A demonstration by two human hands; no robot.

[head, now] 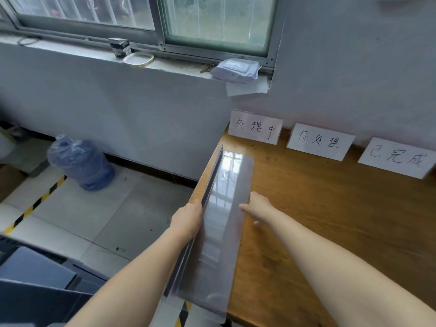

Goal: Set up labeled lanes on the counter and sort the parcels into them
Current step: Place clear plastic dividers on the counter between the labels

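A long clear plastic divider (221,223) with an upright left wall lies along the left edge of the wooden counter (330,208). My left hand (187,220) grips the upright wall from outside. My right hand (258,207) rests on the divider's right edge, its thumb on the flat sheet. Three white handwritten label cards lean on the back wall: a left card (256,126), a middle card (320,140) and a right card (398,158). No parcels are in view.
The counter's left edge drops to a tiled floor with yellow-black tape (35,204). A wrapped blue water jug (80,161) stands by the wall. On the window sill sit a white packet (236,69), a ring (138,59) and a small box (120,47). Dark flat sheets (35,279) lie at lower left.
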